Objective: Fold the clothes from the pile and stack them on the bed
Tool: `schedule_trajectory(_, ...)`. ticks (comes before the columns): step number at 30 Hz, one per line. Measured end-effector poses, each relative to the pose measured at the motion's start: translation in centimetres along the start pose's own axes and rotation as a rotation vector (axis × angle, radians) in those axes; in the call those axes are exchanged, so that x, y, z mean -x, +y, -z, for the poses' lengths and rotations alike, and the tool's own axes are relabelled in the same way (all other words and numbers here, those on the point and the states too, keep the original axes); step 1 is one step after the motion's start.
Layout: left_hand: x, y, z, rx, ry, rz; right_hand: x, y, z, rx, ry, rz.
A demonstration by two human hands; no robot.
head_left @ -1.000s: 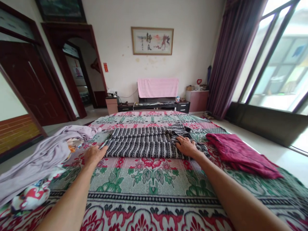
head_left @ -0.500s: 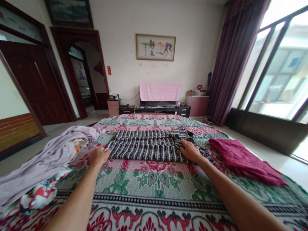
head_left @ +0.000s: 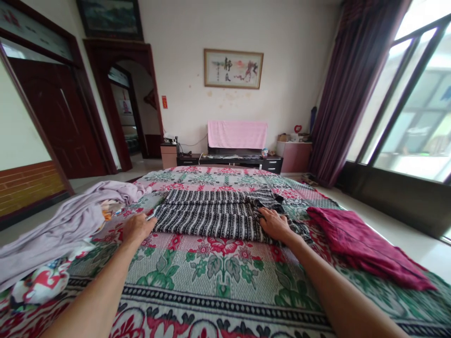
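A black-and-white striped knit garment [head_left: 207, 218] lies folded into a long strip on the flowered bedspread [head_left: 225, 277]. At its left end, my left hand [head_left: 138, 228] is closed on the edge of the cloth, the fingertips partly hidden. My right hand [head_left: 276, 224] rests on top of the garment near its bunched right end, with fingers apart and pressing the knit. Some of the garment lies crumpled beyond and beside that hand.
A heap of pale lilac cloth [head_left: 66, 225] lies on the left, with a white and red printed cloth [head_left: 42, 284] by it. On the right is a folded crimson garment [head_left: 366, 244]. Past the bed, a pink cloth [head_left: 237, 134] hangs above a low black cabinet [head_left: 273, 164].
The view has turned slightly left, and the hands appear a little lower. The striped garment's near edge has come slightly toward me; both hands stay on it.
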State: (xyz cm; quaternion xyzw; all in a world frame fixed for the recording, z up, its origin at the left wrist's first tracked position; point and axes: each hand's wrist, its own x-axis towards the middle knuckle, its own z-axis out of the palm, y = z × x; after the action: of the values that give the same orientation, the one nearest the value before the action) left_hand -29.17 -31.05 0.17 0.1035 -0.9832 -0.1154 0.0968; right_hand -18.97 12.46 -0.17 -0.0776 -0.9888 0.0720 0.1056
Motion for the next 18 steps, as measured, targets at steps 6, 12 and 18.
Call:
schedule_trajectory(6, 0.17, 0.09, 0.2, 0.029, 0.009, 0.007, -0.11, -0.08, -0.05, 0.004, -0.001, -0.001)
schedule_trajectory(12, 0.16, 0.04, 0.19, 0.019, 0.034, 0.013, -0.26, -0.02, -0.25, 0.001, 0.004, -0.001)
schedule_trajectory(18, -0.25, -0.28, -0.16, 0.012, 0.016, 0.028, -0.09, -0.26, 0.35, -0.019, -0.004, 0.001)
